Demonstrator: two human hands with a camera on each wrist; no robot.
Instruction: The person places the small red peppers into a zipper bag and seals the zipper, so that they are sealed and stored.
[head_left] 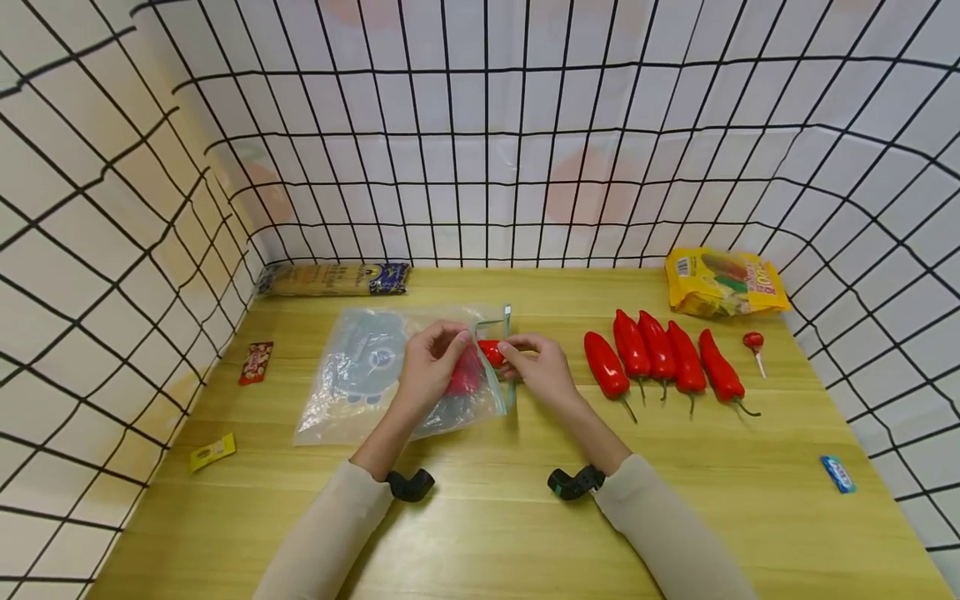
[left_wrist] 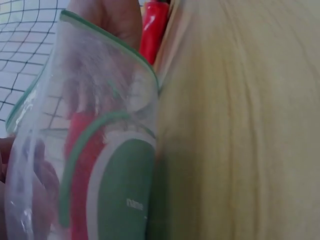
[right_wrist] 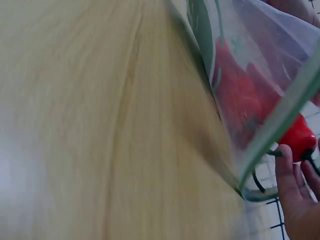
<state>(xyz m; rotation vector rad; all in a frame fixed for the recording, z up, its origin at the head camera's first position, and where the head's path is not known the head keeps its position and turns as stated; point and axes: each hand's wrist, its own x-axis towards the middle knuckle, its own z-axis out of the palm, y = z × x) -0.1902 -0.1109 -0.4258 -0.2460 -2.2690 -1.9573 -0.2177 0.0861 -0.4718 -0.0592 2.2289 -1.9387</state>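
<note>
A clear zip bag (head_left: 333, 400) with a green-edged mouth lies on the table, its opening turned to the right. My left hand (head_left: 431, 362) pinches the bag near its mouth. With its fingertips, my right hand (head_left: 546, 371) holds a red pepper (head_left: 491, 352) by the stem end, and the pepper's body reaches through the opening. Through the plastic in the right wrist view, another red pepper (right_wrist: 232, 95) shows inside the bag, beside the held one (right_wrist: 299, 140). Several red peppers (head_left: 656, 350) lie in a row right of my right hand, stems toward me.
A pasta packet (head_left: 330, 279) lies at the back left, a yellow bag (head_left: 723, 283) at the back right. A lollipop (head_left: 753, 342) and a blue wrapped sweet (head_left: 837, 473) sit on the right. Red (head_left: 257, 362) and yellow (head_left: 213, 452) packets lie left. Black wire mesh (head_left: 487, 133) encloses the table.
</note>
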